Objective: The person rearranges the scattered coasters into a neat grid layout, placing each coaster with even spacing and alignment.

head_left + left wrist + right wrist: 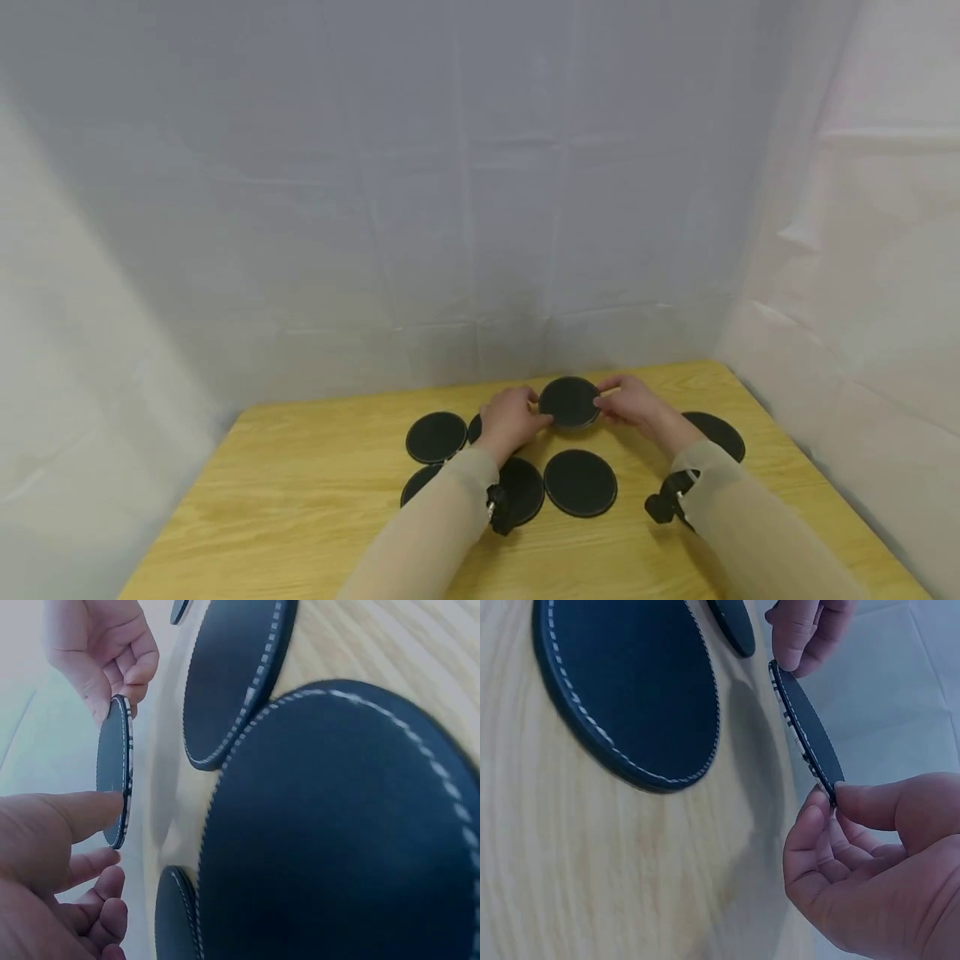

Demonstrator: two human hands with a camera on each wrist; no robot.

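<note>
A black coaster [569, 402] is held above the far middle of the table [300, 500], lifted clear of the wood. It is pinched at its left rim by the left hand [512, 419] and at its right rim by the right hand [633, 403], fingers curled lightly. Other coasters [580, 482] lie flat nearby.

Black stitched round coaster [569, 402], lifted off table.
</note>
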